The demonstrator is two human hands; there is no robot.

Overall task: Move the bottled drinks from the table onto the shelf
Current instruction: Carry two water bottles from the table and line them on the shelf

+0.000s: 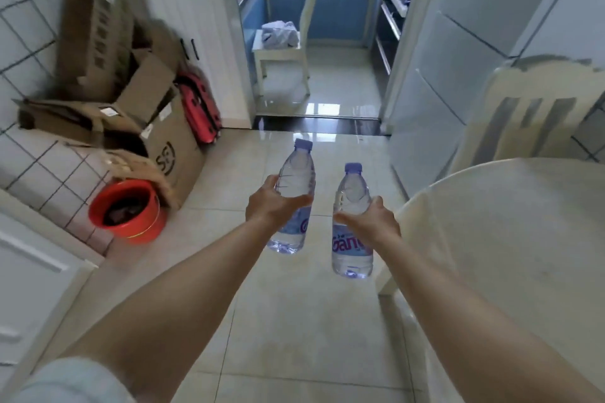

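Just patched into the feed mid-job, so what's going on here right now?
A person is carrying two clear plastic water bottles with blue caps, one in each of their hands. The left hand grips the left bottle around its middle; the right hand grips the right bottle likewise. Both are held upright over the tiled floor, beside the round white table. No shelf is clearly in view.

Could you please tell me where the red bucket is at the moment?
In the head view, the red bucket stands on the floor at the left, against the tiled wall and just in front of the cardboard boxes.
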